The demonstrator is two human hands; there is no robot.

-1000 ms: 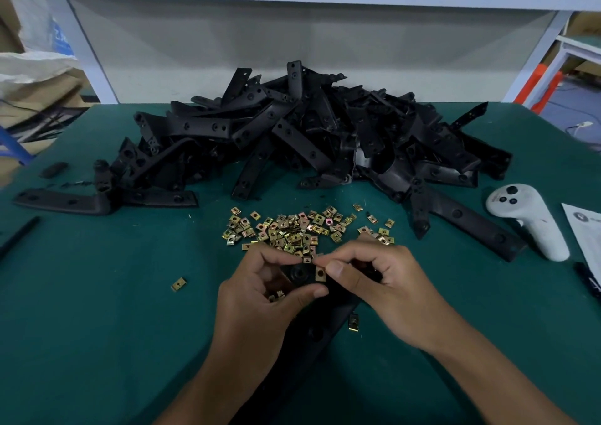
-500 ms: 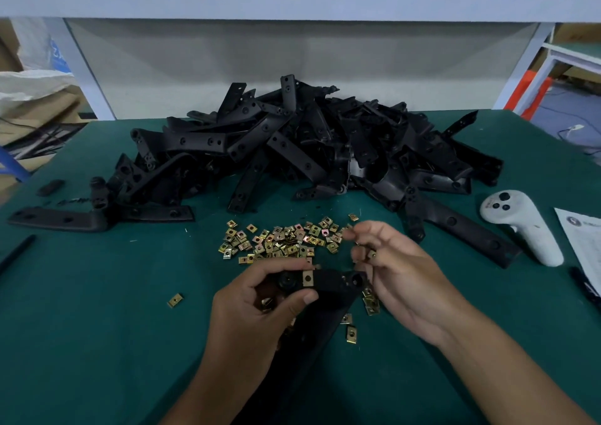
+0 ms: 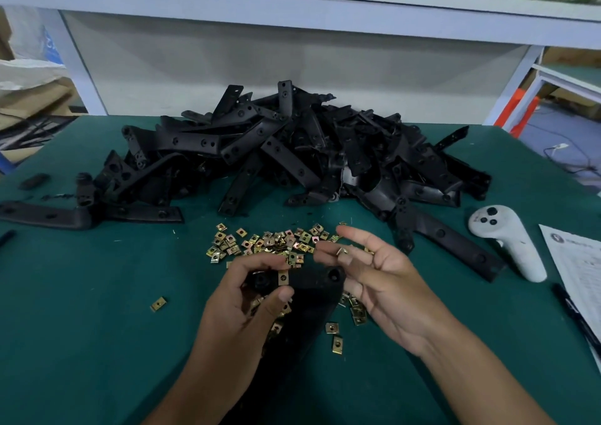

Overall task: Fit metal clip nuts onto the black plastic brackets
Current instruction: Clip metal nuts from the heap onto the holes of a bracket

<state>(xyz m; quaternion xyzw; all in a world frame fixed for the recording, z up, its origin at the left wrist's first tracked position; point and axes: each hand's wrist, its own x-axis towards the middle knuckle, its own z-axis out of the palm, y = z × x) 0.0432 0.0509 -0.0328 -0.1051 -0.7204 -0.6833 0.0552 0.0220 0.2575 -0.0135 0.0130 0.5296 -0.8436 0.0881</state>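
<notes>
Green felt covers the workbench [image 3: 81, 343], which sits under a white shelf with a pale back panel. Against that panel lies a big heap of black plastic brackets [image 3: 292, 161]. Nearer the person, a scatter of brass-coloured clip nuts [image 3: 260, 242] lies on the felt, with one stray nut [image 3: 158, 304] off to the left and a few more beside the hands.

The left hand [image 3: 240, 304] grips one black bracket [image 3: 312, 297] near its end, thumb and fingers curled around it; a clip nut [image 3: 283, 277] is already seated on that bracket's upper edge, just by the fingertips. The bracket slopes down toward the person, partly hidden by the wrist.

The right hand [image 3: 380, 281] hovers just right of the bracket, palm up, fingers loosely spread, with a single small clip nut [image 3: 342, 251] resting on the fingers.

Farther right lie a white handheld controller [image 3: 507, 239], a printed sheet [image 3: 579, 268] and a black pen [image 3: 575, 314].
</notes>
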